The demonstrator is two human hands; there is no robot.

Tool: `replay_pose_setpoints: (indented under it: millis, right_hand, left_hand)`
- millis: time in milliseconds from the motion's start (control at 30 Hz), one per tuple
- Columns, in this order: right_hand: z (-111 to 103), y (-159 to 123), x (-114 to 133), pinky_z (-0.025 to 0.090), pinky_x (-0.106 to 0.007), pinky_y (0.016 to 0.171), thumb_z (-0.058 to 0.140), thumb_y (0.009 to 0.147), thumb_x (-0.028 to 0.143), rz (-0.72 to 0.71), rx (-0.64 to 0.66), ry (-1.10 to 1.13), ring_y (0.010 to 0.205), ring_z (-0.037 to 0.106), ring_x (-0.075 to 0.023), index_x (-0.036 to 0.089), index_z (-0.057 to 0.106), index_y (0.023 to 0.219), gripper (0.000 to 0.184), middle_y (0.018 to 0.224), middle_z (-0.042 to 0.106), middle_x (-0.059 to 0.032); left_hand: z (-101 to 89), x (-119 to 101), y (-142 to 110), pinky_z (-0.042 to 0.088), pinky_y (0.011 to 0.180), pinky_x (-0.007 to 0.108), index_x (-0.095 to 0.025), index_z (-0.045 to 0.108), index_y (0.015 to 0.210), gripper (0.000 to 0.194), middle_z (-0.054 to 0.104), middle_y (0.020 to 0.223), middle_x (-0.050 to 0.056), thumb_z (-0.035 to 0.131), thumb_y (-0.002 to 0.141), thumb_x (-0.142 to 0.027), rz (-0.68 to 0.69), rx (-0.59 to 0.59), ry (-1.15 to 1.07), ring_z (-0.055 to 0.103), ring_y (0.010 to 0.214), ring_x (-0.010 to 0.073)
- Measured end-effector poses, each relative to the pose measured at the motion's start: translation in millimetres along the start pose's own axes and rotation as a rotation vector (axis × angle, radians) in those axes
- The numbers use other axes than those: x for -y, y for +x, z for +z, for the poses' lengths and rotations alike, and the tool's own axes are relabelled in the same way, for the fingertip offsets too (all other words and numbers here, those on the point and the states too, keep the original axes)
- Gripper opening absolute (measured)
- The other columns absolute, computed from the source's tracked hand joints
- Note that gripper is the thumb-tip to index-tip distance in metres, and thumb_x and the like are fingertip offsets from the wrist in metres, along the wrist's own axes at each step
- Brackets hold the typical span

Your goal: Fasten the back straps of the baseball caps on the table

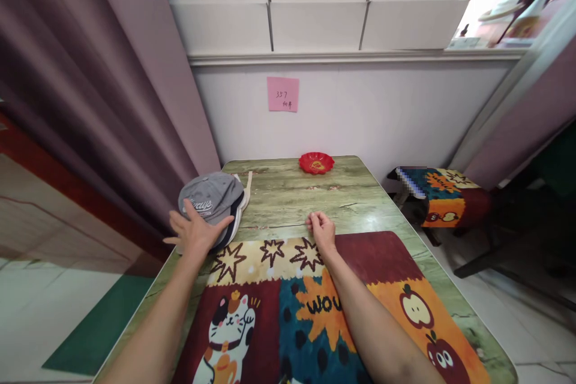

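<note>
A grey cap (216, 188) with white lettering lies on top of a small stack of caps at the table's left edge. Beneath it show a dark navy cap (233, 229) and a white one. My left hand (194, 233) is spread over the front of the stack, fingers apart; whether it touches the grey cap I cannot tell. My right hand (322, 231) rests by the far edge of the patterned mat (265, 312), its fingers curled together. Anything inside those fingers is hidden.
A red scalloped dish (316, 163) stands at the table's far edge. The green wood-patterned table (279, 192) meets a white wall bearing a pink note (283, 95). Purple curtains (148, 72) hang at left. A stool (443, 198) with a similar patterned cover stands at right.
</note>
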State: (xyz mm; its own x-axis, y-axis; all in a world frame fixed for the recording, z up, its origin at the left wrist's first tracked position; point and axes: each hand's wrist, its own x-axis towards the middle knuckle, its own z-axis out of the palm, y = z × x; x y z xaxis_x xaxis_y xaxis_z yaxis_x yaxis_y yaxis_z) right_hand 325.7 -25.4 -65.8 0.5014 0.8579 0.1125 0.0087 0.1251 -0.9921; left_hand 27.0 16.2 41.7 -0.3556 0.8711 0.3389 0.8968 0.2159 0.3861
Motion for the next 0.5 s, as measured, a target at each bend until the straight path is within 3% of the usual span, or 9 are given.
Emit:
replay_pose_setpoints:
  millis: [67,100,200,267,333,400,500]
  right_hand:
    - [-0.8,1.9,13.3,0.049,-0.026,0.056,0.056,0.084,0.055,-0.008,-0.007,0.018,0.054,0.061,-0.0147,0.018,0.063,0.078,0.037,0.065,0.068,-0.0024]
    - [-0.9,4.4,22.8,0.048,-0.025,0.055,0.057,0.084,0.056,-0.014,-0.004,0.027,0.053,0.060,-0.0143,0.018,0.063,0.079,0.038,0.064,0.067,-0.0019]
    - [0.2,17.5,59.6,0.044,-0.024,0.049,0.058,0.084,0.058,-0.058,0.026,0.052,0.048,0.054,-0.0126,0.018,0.064,0.078,0.042,0.057,0.062,0.0004]
    - [2.0,28.5,84.1,0.039,-0.023,0.046,0.058,0.084,0.059,-0.106,0.038,0.051,0.045,0.050,-0.0113,0.017,0.064,0.076,0.043,0.054,0.058,0.0018]
    - [4.0,38.7,101.4,0.036,-0.022,0.046,0.059,0.084,0.059,-0.141,0.028,0.060,0.045,0.047,-0.0105,0.017,0.065,0.076,0.044,0.053,0.056,0.0025]
    - [5.8,46.4,108.5,0.034,-0.022,0.046,0.059,0.084,0.059,-0.155,0.004,0.077,0.045,0.044,-0.0098,0.017,0.066,0.076,0.043,0.053,0.054,0.0031]
    - [7.5,53.1,104.9,0.031,-0.023,0.047,0.058,0.085,0.058,-0.150,-0.028,0.054,0.046,0.040,-0.0097,0.017,0.066,0.074,0.044,0.051,0.049,0.0043]
  left_hand:
    - [-2.9,-16.8,-13.2,0.011,0.114,0.067,-0.015,0.019,0.156,0.110,0.011,0.162,0.026,0.065,0.072,-0.069,0.210,-0.130,-0.052,0.010,0.149,0.0450]
    - [-3.4,-27.9,-20.1,0.009,0.117,0.061,-0.016,0.029,0.153,0.097,0.016,0.163,0.023,0.065,0.076,-0.063,0.322,-0.162,-0.105,0.013,0.150,0.0408]
    - [-0.8,-69.0,-35.1,0.022,0.117,0.047,-0.017,0.059,0.128,0.056,0.044,0.150,0.018,0.063,0.082,-0.050,0.459,-0.143,-0.349,0.035,0.141,0.0331]
    - [4.0,-98.2,-37.0,0.036,0.108,0.043,-0.018,0.066,0.107,0.039,0.063,0.124,0.015,0.063,0.082,-0.047,0.411,-0.062,-0.567,0.054,0.122,0.0297]
    - [10.2,-123.9,-33.4,0.047,0.090,0.036,-0.018,0.066,0.088,0.033,0.069,0.091,0.009,0.062,0.082,-0.050,0.289,0.091,-0.838,0.063,0.093,0.0238]
    - [16.0,-143.8,-27.3,0.048,0.068,0.029,-0.018,0.063,0.074,0.037,0.062,0.070,0.003,0.063,0.079,-0.055,0.120,0.275,-1.108,0.059,0.067,0.0167]
    - [20.2,-163.0,-20.9,0.037,0.050,0.023,-0.017,0.059,0.064,0.043,0.054,0.058,-0.001,0.069,0.072,-0.058,-0.063,0.459,-1.343,0.045,0.049,0.0094]
